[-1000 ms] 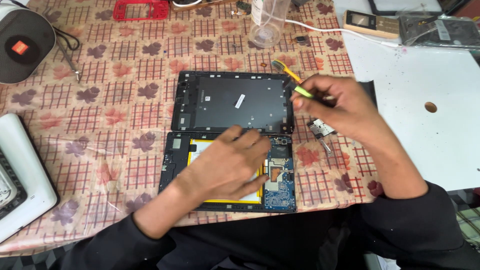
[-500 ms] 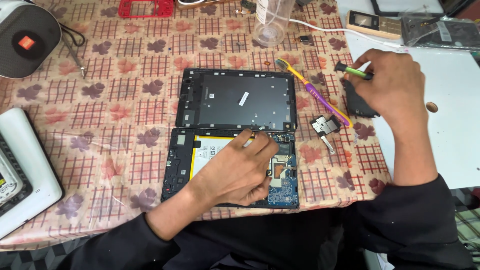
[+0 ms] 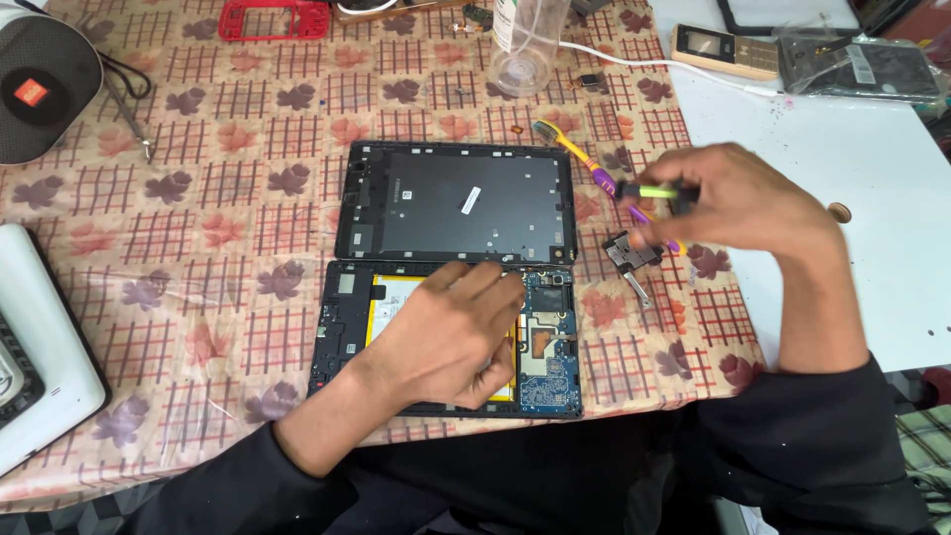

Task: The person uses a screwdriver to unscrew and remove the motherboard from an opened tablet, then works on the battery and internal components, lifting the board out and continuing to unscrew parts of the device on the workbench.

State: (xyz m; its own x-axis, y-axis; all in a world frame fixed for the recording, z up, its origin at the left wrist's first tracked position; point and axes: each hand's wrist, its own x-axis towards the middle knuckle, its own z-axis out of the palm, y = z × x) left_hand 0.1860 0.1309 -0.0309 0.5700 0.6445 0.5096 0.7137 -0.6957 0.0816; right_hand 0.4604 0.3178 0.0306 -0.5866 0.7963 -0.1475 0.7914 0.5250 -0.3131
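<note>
Left hand (image 3: 446,342): laid flat, palm down, fingers loosely spread, on the opened tablet body (image 3: 451,342), covering most of its yellow-edged battery (image 3: 388,297); nothing gripped. Right hand (image 3: 738,198): raised above the table, blurred, fingers closed round a small tool with a yellow-green shaft (image 3: 654,191). Tablet body: dark frame lying near the table's front edge, blue circuit board (image 3: 550,347) exposed at its right end. Detached back cover (image 3: 456,203): black, inner face up, lying just behind the body, edges touching. Toothbrush (image 3: 584,163): yellow and purple, lying to the right of the cover, partly under the right hand. Small metal part (image 3: 629,253): beside the cover's lower right corner. Tablecloth (image 3: 198,228): leaf-and-check pattern. White mat (image 3: 852,178): at right. Black round speaker (image 3: 40,84): far left corner. Clear plastic cup (image 3: 525,45) and red frame (image 3: 272,18): at back.
</note>
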